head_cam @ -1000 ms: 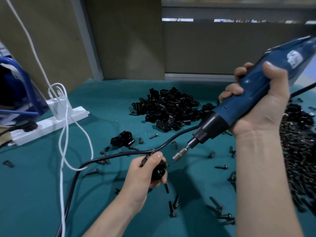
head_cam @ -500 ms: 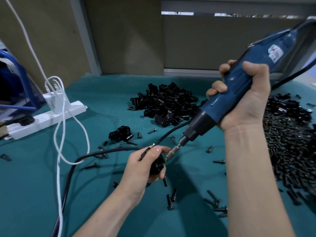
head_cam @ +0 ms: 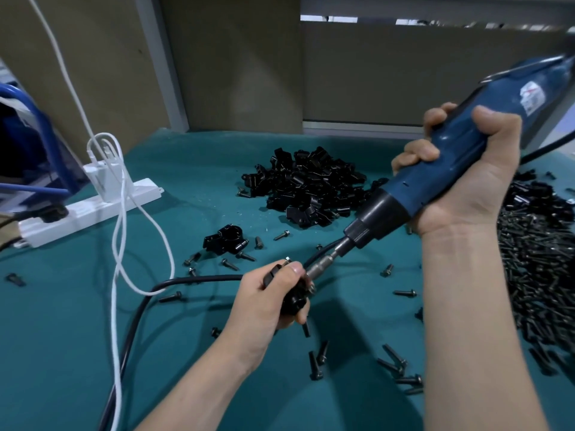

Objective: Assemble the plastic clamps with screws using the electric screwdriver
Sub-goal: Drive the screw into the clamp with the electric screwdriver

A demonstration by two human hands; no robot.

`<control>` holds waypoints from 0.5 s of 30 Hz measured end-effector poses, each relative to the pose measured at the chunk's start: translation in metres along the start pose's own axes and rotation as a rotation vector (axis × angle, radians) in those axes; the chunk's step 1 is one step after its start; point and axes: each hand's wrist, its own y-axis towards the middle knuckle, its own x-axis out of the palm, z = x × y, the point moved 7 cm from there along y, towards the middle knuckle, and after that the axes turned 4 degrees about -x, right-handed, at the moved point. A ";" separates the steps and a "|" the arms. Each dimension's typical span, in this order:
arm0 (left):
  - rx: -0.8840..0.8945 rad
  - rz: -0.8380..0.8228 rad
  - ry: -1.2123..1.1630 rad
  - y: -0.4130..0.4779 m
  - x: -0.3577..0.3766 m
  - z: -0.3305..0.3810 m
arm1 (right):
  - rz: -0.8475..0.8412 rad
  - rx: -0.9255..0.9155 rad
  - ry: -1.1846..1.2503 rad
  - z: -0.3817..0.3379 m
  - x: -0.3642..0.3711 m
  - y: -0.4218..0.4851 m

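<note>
My left hand (head_cam: 264,301) grips a black plastic clamp (head_cam: 294,298) just above the teal table, thumb over its top. My right hand (head_cam: 466,169) is wrapped round the blue electric screwdriver (head_cam: 435,169), which slants down to the left. Its metal bit (head_cam: 322,264) meets the clamp beside my left thumb; the screw under the bit is hidden. A pile of black clamp parts (head_cam: 306,189) lies behind, and a heap of black screws (head_cam: 541,259) lies at the right. One assembled clamp (head_cam: 225,239) sits alone left of the pile.
Loose screws (head_cam: 395,365) are scattered over the teal mat (head_cam: 62,337). A black cable (head_cam: 149,293) runs across it from the bottom left. A white power strip (head_cam: 90,209) with a white cord (head_cam: 119,244) lies at the left, next to blue equipment. Brown partitions stand behind.
The screwdriver has come down and to the left; its bit, apart from the clamp a second ago, now touches the clamp in my left hand.
</note>
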 end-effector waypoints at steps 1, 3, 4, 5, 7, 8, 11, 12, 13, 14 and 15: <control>0.001 0.004 -0.003 0.000 0.000 0.001 | -0.007 -0.001 -0.001 -0.001 0.000 0.000; 0.004 0.016 -0.013 0.000 -0.002 0.002 | -0.019 0.001 -0.008 -0.003 0.000 0.000; 0.007 0.019 -0.013 0.001 -0.003 0.003 | -0.024 0.004 -0.013 -0.003 0.000 0.000; 0.010 0.022 -0.012 0.000 -0.004 0.003 | -0.030 0.006 -0.016 -0.002 0.001 -0.001; 0.012 0.032 -0.002 -0.001 -0.004 0.003 | -0.046 0.011 -0.021 0.000 0.004 -0.002; 0.011 0.038 0.005 -0.001 -0.005 0.003 | -0.056 0.012 -0.027 0.001 0.006 -0.002; 0.005 0.054 0.021 -0.001 -0.006 0.002 | -0.090 0.014 -0.048 0.005 0.010 -0.004; 0.004 0.057 0.021 -0.001 -0.006 0.002 | -0.100 0.012 -0.051 0.005 0.011 -0.004; 0.003 0.059 0.019 -0.001 -0.006 0.001 | -0.107 0.010 -0.051 0.005 0.011 -0.004; 0.002 0.059 0.014 -0.001 -0.006 0.001 | -0.112 0.008 -0.049 0.004 0.011 -0.003; -0.001 0.057 0.006 -0.001 -0.006 0.001 | -0.115 0.008 -0.043 0.003 0.010 -0.003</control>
